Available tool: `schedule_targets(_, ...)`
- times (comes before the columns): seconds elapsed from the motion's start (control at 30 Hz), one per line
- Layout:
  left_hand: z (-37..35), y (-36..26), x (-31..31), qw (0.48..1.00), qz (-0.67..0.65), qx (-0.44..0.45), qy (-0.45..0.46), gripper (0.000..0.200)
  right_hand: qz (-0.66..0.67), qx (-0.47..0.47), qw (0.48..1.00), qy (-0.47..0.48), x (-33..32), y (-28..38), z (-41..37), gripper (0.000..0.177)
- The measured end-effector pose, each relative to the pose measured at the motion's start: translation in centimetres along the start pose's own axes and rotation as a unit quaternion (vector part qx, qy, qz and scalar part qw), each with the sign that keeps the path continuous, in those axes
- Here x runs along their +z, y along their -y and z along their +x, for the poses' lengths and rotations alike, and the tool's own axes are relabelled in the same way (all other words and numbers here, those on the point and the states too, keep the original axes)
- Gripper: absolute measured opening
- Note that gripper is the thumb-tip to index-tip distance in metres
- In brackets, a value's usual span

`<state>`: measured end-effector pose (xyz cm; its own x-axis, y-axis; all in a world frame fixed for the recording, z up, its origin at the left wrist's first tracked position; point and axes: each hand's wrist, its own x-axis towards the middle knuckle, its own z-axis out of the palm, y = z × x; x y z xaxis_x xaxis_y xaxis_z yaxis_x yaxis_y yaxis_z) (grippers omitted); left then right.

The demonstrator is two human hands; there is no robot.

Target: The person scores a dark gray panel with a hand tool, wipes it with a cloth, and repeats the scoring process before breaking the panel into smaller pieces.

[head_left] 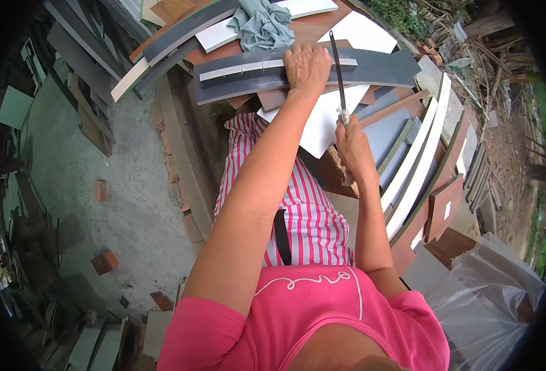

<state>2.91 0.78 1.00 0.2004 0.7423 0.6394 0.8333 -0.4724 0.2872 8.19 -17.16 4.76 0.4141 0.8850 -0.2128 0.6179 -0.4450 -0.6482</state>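
My left hand (308,69) presses down on a curved dark grey board (381,68), its fingers curled over the far edge and their tips hidden. Along the board's top runs a narrow pale strip (242,68) with several cross lines, passing under that hand. My right hand (354,147) is wrapped around the whitish handle of a long, thin dark tool (339,71), like a file, with a small hole at its tip. The tool points away from me and overlaps the board just right of my left hand. Beneath the board lies a white sheet (319,133).
A crumpled grey-green cloth (262,26) lies beyond the board. Curved white strips (412,161) and brown boards are stacked at right, beside clear plastic sheeting (480,303). Loose bricks (104,263) lie on the concrete floor at left, with more boards leaning (81,68) behind.
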Motion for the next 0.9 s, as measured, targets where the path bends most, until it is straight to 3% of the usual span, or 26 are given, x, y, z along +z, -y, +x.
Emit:
schedule_targets(0.13, -0.3, 0.0, -0.1, 1.0, 0.006, 0.003, 0.0, 0.028, 0.03, 0.089, 0.994, 0.051, -1.1, 1.3, -2.2, 0.032)
schedule_targets(0.2, 0.0, -0.1, -0.3, 1.0, 0.005, 0.007, -0.006, 0.028, 0.018, 0.033, 0.999, 0.016, -0.7, 0.4, -0.8, 0.032)
schedule_targets(0.4, 0.1, -0.1, -0.7, 1.0, 0.013, 0.003, -0.004, 0.029, 0.012, 0.005, 1.0, 0.006, -0.3, 0.3, 0.9, 0.032)
schedule_targets(0.63, -0.3, 0.1, -0.4, 1.0, 0.0, 0.009, -0.008, 0.03, 0.038, 0.095, 0.994, 0.049, -1.5, 0.8, -1.9, 0.031)
schedule_targets(0.7, 0.0, -0.1, -0.5, 1.0, -0.008, 0.017, -0.018, 0.029, -0.005, 0.011, 1.0, 0.026, -1.4, -0.2, 0.8, 0.03)
schedule_targets(0.9, 0.1, -0.1, -0.7, 1.0, 0.01, -0.004, -0.001, 0.028, 0.013, 0.03, 0.999, 0.035, -1.4, 1.7, 0.7, 0.031)
